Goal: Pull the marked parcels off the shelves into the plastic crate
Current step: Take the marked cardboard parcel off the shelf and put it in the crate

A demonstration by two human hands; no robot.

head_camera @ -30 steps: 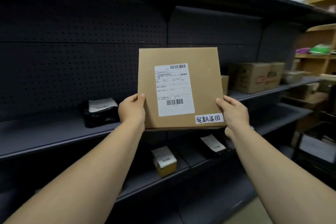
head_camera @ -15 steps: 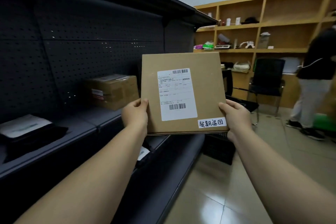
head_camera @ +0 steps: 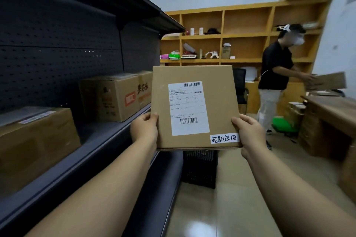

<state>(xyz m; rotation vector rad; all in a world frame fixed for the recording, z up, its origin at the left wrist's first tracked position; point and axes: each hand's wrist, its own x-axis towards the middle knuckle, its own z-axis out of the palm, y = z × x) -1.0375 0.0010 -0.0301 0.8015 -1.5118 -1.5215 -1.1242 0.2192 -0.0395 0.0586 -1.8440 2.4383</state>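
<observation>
While the flat parcel [head_camera: 194,107] is held upright between the left hand [head_camera: 144,130] and the right hand [head_camera: 248,132], each gripping a lower edge, the black plastic crate [head_camera: 200,167] is seen just below them on the floor.

The parcel [head_camera: 194,106] blocks most of the black crate [head_camera: 200,169] at lower centre. Shipping label [head_camera: 187,107] print's way too tiny to read. Box [head_camera: 32,146] at left edge is cut off and blurry.
</observation>
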